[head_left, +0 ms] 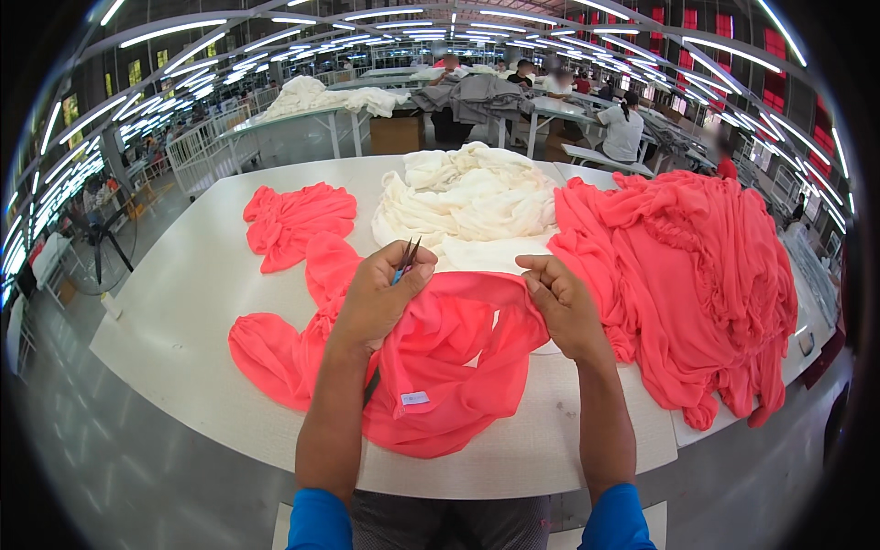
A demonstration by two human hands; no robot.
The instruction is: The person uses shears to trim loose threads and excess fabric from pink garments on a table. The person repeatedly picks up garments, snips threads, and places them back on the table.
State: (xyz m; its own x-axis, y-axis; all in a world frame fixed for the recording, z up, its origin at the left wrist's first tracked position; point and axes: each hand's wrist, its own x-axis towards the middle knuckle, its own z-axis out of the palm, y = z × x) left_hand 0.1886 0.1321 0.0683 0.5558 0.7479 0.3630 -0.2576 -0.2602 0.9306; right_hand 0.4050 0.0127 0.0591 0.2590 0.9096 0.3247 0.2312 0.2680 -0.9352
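Note:
In the head view, a coral sheer garment [449, 394] with a small white label is stretched between my two hands over the table. My left hand [380, 293] is closed round small pointed snips [407, 260] with a blue part, and also grips the garment's band at its left. My right hand [559, 312] pinches the band's right end between curled fingers. The lower folds of the garment lie on the pale worktable [165, 330] in front of me.
A big coral pile [687, 302] lies at the right, cream fabric [458, 197] at the back centre, and a coral bundle [298, 220] at the back left. A fan [96, 238] stands left. Beyond are co-workers [612, 133] at tables with fabric.

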